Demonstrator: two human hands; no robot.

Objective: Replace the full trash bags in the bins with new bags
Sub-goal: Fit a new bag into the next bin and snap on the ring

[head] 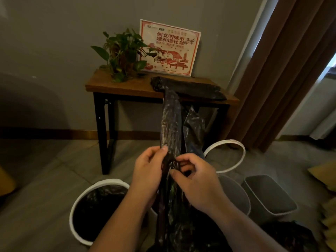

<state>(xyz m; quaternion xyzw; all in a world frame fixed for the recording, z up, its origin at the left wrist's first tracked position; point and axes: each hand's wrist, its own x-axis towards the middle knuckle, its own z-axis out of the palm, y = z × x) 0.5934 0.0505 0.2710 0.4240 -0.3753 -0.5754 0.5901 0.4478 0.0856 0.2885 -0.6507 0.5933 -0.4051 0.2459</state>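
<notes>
Both hands, the left hand [148, 168] and right hand [197, 180], pinch a glossy, crinkled black trash bag [171, 124] trailing from the roll [189, 88] on the tabletop [116, 84], above a white-rimmed, black-lined bin [76, 206].

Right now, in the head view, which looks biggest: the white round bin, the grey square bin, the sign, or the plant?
1. White round bin, though nearness exaggerates it.
2. Sign and plant: similar, unranked.
3. Grey square bin: close too, uncertain.

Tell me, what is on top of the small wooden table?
On the table: a potted plant, a red-and-white sign leaning on the wall, and black trash bags. The plant's leaves hide its pot.
</notes>
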